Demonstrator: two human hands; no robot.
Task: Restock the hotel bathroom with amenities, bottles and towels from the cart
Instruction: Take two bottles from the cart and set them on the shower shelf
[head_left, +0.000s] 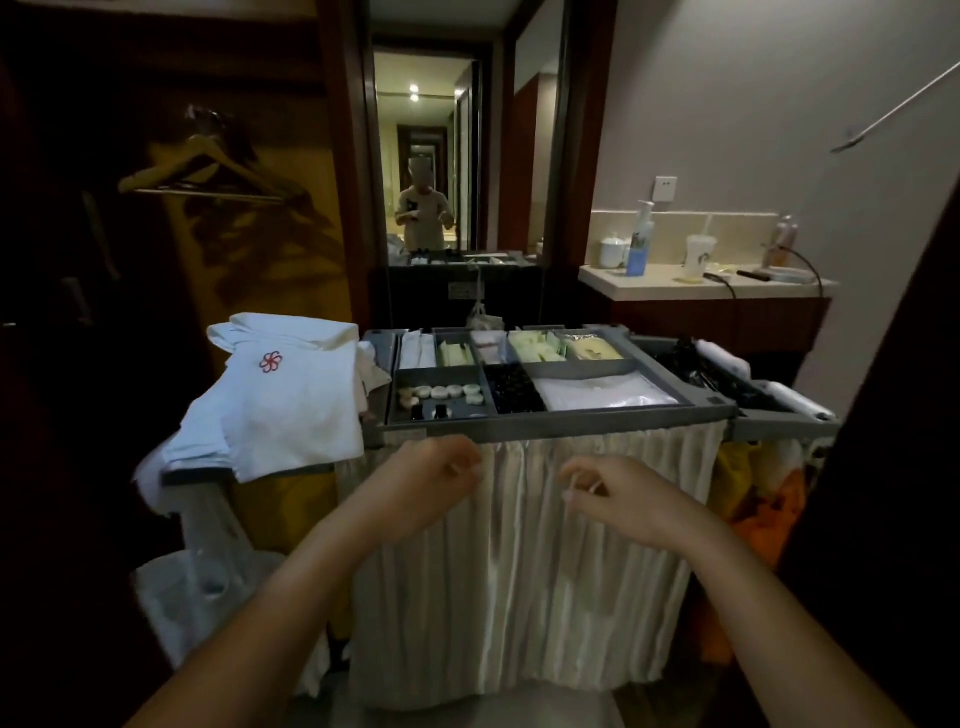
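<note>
The housekeeping cart (550, 428) stands in front of me, with a pleated cream curtain (524, 571) hanging from its grey front rail. My left hand (441, 467) and my right hand (608, 493) are both at the top of that curtain, fingers pinched on its folds just under the rail. The grey top tray holds round white soaps (447, 392), small dark bottles (511, 389), yellow-green packets (540, 348) and a clear bag of white items (602, 392). White towels (280, 400) with a red flower logo lie piled on the cart's left end.
A dark wardrobe with wooden hangers (208, 171) fills the left. A mirror (431, 156) stands behind the cart. At the right a counter (701, 283) carries a blue pump bottle, cups and a cable. Rolls of bags (727, 364) lie on the cart's right end.
</note>
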